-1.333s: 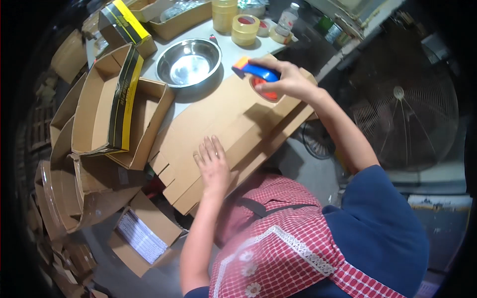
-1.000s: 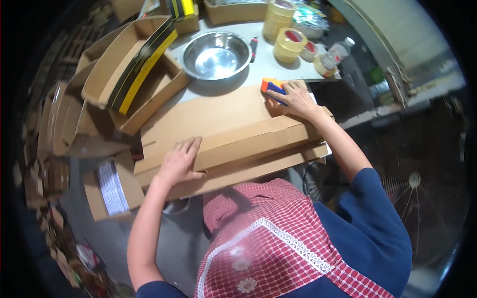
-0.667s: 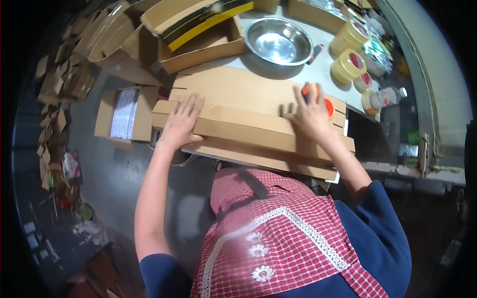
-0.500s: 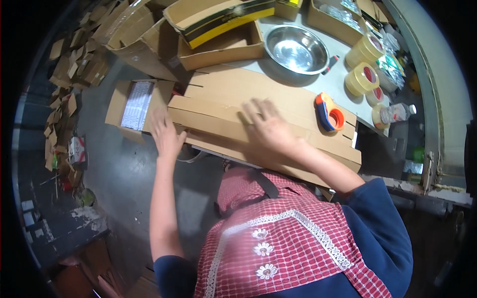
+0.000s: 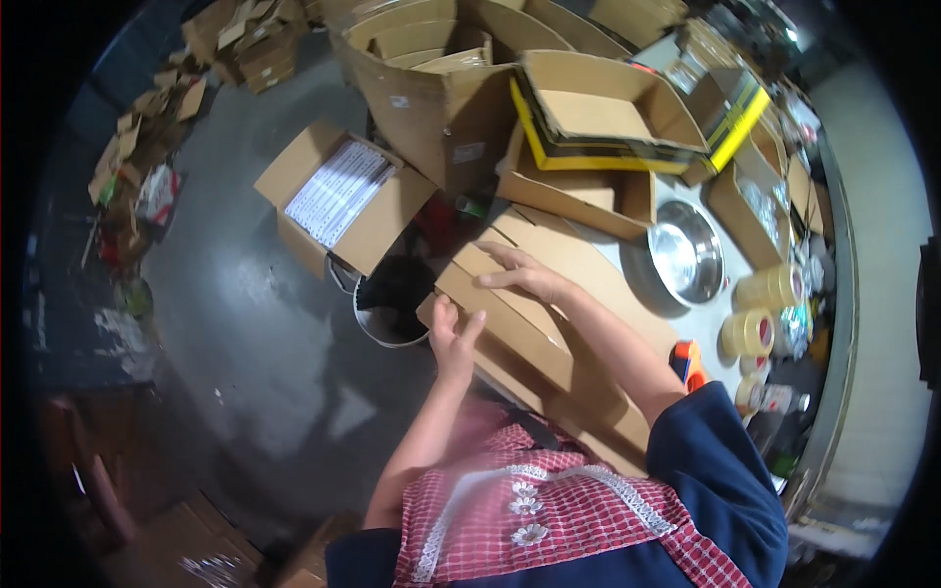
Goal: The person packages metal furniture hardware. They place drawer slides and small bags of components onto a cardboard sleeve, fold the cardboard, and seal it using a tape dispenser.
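A long, folded brown cardboard box lies on the worktable in front of me, its near flap partly raised. My right hand reaches across the top and grips that flap near its left end, thumb on the face and fingers over the far side. Lower down, at the box's near left corner, my left hand has its fingers curled against the edge, thumb apart; part of its grip is hidden. An orange and blue tape dispenser sits beyond my right forearm, partly covered by the sleeve.
An open carton of white packs stands at left, above a bucket. Behind the work are a yellow-black box, a brown tray box and a steel bowl. Tape rolls and a bottle line the right.
The view has swung left. My right hand has moved from lying flat mid-box to gripping the flap's left end. My left hand has curled at the near corner.
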